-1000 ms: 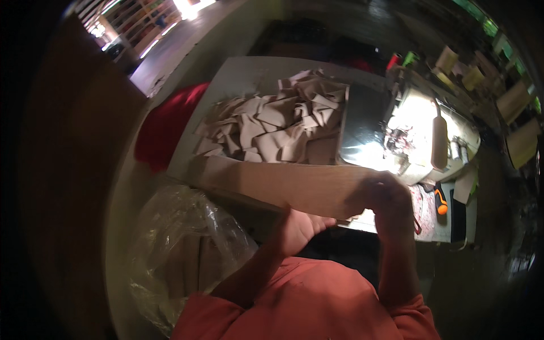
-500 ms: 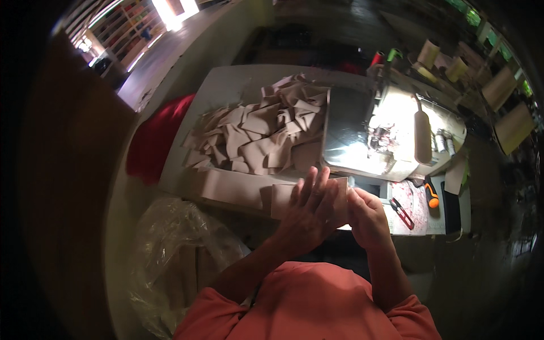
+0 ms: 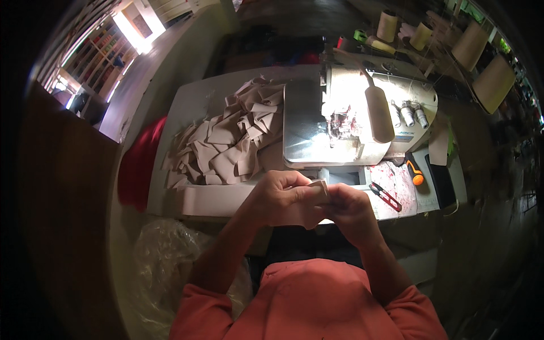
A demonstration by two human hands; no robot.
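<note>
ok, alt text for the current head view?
A person's left hand and right hand hold a folded beige piece near the table's front edge. Beyond, a heap of beige scraps lies left of a brightly lit sewing machine; red-handled snips lie right.

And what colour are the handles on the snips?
Red; the handles show best in the head view.

We wore a plain coral-red top (image 3: 317, 300), softly creased across the front. Its loose, matching sleeves (image 3: 205, 311) stopped above our forearms (image 3: 221, 260), and our left hand (image 3: 272, 198) and right hand (image 3: 352, 212) were bare.
</note>
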